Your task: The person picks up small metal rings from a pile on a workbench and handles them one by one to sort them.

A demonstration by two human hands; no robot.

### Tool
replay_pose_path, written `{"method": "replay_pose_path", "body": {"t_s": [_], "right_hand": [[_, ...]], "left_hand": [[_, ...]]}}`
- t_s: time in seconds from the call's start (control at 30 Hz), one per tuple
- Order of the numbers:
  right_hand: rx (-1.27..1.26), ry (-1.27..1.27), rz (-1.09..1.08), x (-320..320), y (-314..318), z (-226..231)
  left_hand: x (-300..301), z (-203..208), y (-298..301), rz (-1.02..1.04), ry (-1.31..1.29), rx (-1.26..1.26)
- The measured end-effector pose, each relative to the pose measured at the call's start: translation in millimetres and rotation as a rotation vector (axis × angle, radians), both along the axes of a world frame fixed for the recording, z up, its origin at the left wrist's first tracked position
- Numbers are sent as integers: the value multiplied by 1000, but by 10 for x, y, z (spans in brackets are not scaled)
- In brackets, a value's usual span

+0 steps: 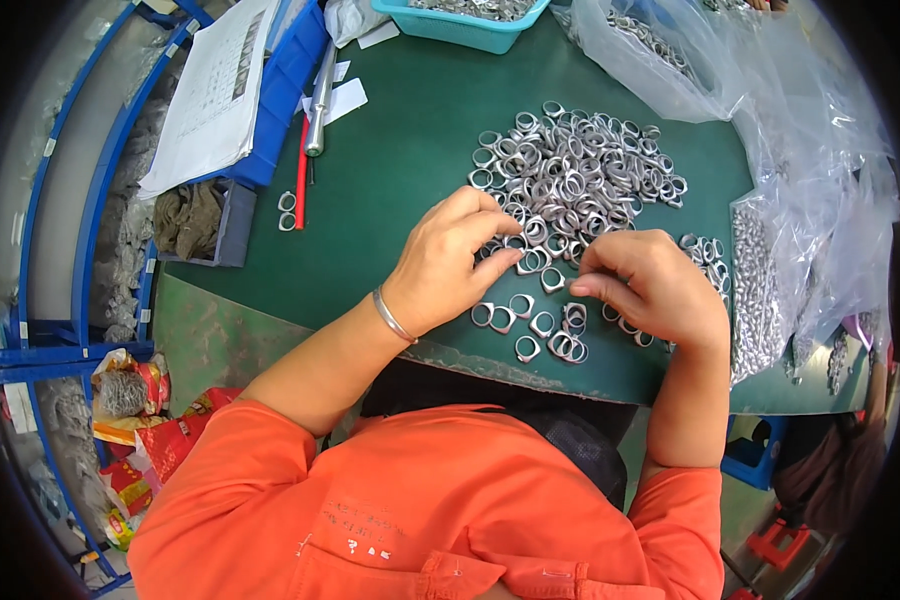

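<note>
A heap of silver-coloured metal rings [580, 165] lies on the green tabletop [390, 150]. At its near left edge is my left hand [450, 255], thumb and fingers apart, with the fingertips among the rings. My right hand [655, 285] is at the heap's near right side, fingers curled and thumb against the forefinger. Whatever it pinches is mostly hidden by the fingers. Between my hands and the table's front edge, several loose rings [527, 348] are spread out in a small group. More rings [705, 250] lie just beyond my right wrist.
Clear plastic bags [810, 190] of metal parts cover the right side. A turquoise basket [470, 30] of parts stands at the far edge. On the left are a metal rod [320, 100], a red stick [302, 175], papers [210, 95] and a grey bin [232, 225] holding cloth.
</note>
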State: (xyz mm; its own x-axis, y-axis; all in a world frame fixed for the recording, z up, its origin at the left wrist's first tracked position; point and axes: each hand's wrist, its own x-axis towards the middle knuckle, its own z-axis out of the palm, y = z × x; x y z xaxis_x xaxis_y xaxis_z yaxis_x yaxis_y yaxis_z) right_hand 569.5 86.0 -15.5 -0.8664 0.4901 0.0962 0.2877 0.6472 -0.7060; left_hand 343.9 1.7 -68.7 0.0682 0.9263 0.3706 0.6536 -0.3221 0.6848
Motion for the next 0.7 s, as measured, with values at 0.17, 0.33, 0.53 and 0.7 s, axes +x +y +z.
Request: {"method": "replay_pose_path", "body": {"t_s": [0.17,0.33,0.53,0.7], "right_hand": [[31,34,73,-37,-23,-137],[503,12,-128,-163,-69,-282],[180,110,-61,30,23,-112],[-96,-54,158,133,90,-86]], "left_hand": [[-8,3,-9,-33,70,65],[-16,-33,22,-57,15,109],[-58,125,-129,-163,-1,123],[-6,129,-235,-329,170,82]]}}
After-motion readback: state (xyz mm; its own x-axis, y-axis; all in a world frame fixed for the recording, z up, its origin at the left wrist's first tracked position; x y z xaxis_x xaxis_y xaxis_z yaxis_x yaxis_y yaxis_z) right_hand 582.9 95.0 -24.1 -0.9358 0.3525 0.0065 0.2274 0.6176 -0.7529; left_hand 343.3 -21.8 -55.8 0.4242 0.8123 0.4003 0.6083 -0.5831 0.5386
